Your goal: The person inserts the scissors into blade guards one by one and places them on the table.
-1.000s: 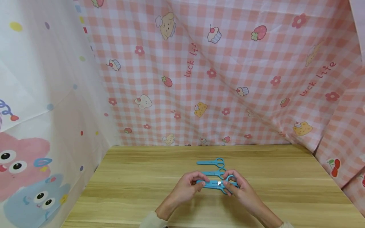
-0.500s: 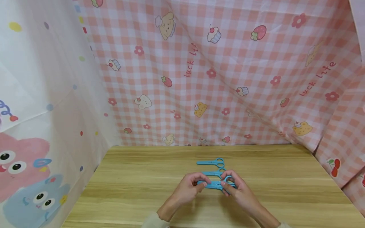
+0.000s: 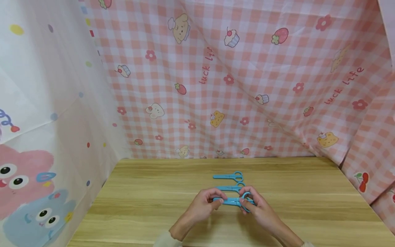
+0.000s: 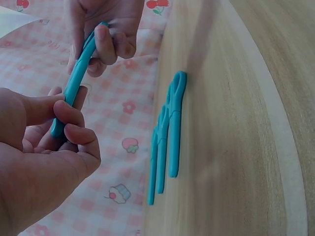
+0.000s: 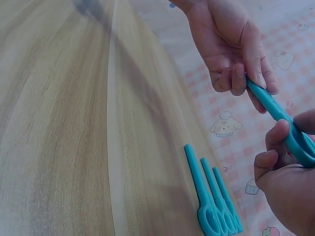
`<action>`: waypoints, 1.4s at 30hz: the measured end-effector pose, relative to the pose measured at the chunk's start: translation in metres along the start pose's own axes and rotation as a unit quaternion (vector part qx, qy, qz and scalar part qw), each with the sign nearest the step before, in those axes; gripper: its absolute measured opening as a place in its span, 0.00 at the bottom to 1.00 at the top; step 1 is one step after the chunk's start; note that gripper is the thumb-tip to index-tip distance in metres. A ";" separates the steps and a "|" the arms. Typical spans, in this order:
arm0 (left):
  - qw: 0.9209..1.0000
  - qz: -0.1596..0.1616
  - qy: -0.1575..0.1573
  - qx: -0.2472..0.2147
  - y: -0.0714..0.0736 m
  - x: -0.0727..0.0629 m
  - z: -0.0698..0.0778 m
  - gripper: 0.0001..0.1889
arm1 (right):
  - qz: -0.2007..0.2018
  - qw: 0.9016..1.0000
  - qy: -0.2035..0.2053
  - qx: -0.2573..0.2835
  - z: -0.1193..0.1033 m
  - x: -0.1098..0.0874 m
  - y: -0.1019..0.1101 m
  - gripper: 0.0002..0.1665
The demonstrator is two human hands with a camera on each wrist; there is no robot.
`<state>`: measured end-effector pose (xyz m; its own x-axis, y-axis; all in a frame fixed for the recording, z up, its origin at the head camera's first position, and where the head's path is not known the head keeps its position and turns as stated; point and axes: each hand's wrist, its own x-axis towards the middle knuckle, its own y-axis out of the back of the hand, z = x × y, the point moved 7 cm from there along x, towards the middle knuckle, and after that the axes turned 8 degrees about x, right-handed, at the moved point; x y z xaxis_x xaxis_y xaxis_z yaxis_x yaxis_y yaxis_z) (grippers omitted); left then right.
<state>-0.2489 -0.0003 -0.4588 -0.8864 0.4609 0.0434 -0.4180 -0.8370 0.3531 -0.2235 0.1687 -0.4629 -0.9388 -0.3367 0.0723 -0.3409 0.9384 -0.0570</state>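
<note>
A pair of blue scissors (image 3: 232, 201) is held level above the table between both hands. My left hand (image 3: 202, 206) pinches its blade end between thumb and fingers. At the other end, my right hand (image 3: 261, 210) grips the handle loops, which its fingers partly cover. In the left wrist view the raised scissors (image 4: 78, 81) look closed, a slim blue bar seen edge-on. Three more blue scissors lie side by side on the table, the closest of them (image 4: 174, 142) plain in that view. From the head, the far pair (image 3: 223, 177) and middle pair (image 3: 226, 188) show.
The wood-grain table (image 3: 148, 192) reaches back to a pink checked cloth (image 3: 197, 103) hung behind it. A white cloth with cartoon prints (image 3: 61, 137) hangs along the left side. Bare wood surrounds the row of scissors.
One second ago a bright pale patch showed near the pivot of the held scissors; now that stretch looks blue. The held scissors have shifted and tilted slightly. Those lying on the table stay put.
</note>
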 end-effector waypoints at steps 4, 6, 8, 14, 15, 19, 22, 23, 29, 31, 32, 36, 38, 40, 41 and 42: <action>1.000 0.001 0.004 -0.001 0.000 0.000 -0.002 0.07 | -0.001 1.000 -0.004 0.005 0.000 0.000 0.000 0.12; 1.000 0.002 0.005 0.000 0.000 0.001 -0.003 0.07 | -0.001 1.000 -0.004 0.009 0.000 -0.001 0.000 0.12; 1.000 0.004 0.006 0.001 0.000 0.001 -0.005 0.06 | -0.002 1.000 -0.003 0.011 -0.001 -0.001 0.000 0.11; 1.000 0.005 0.005 -0.002 0.000 0.001 -0.005 0.06 | -0.006 1.000 0.001 0.011 -0.001 -0.001 0.000 0.11; 1.000 0.006 0.005 -0.002 0.000 0.001 -0.005 0.06 | -0.006 1.000 0.001 0.011 -0.001 0.000 0.000 0.11; 1.000 0.007 0.002 -0.001 0.000 0.001 -0.003 0.06 | -0.008 1.000 -0.003 0.012 -0.001 0.000 0.000 0.11; 1.000 0.008 0.001 -0.002 0.000 0.000 -0.001 0.06 | -0.007 1.000 -0.007 0.014 0.000 0.000 0.000 0.10; 1.000 0.008 0.001 -0.003 0.000 0.000 -0.001 0.06 | -0.006 1.000 -0.008 0.015 0.000 0.000 0.000 0.10; 1.000 0.009 -0.001 -0.006 0.000 0.000 0.000 0.06 | 0.008 1.000 -0.016 0.015 0.002 -0.001 0.001 0.10; 1.000 0.011 -0.003 -0.006 0.000 0.000 -0.001 0.06 | 0.012 1.000 -0.016 0.015 0.003 -0.001 0.002 0.11; 1.000 0.011 -0.004 -0.007 -0.001 0.001 -0.001 0.06 | 0.013 1.000 -0.015 0.015 0.003 -0.001 0.002 0.11; 1.000 0.011 -0.009 -0.017 -0.002 0.002 -0.002 0.07 | 0.017 1.000 -0.010 0.013 0.004 -0.001 0.002 0.11; 1.000 0.010 -0.011 -0.026 -0.002 0.002 -0.002 0.08 | 0.017 1.000 -0.006 0.012 0.004 -0.001 0.002 0.12; 0.999 0.011 -0.011 -0.033 -0.003 0.002 -0.003 0.09 | 0.013 1.000 0.001 0.013 0.003 -0.002 0.001 0.11; 0.999 0.013 -0.011 -0.036 -0.002 0.002 -0.003 0.09 | 0.010 1.000 0.004 0.015 0.003 -0.002 0.000 0.11; 0.999 0.016 -0.008 -0.038 -0.002 0.002 -0.004 0.10 | 0.006 1.000 0.009 0.017 0.003 -0.002 0.000 0.11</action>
<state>-0.2506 0.0014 -0.4632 -0.8966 0.4377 0.0678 -0.4040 -0.8709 0.2798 -0.2215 0.1692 -0.4656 -0.9421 -0.3234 0.0888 -0.3310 0.9392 -0.0912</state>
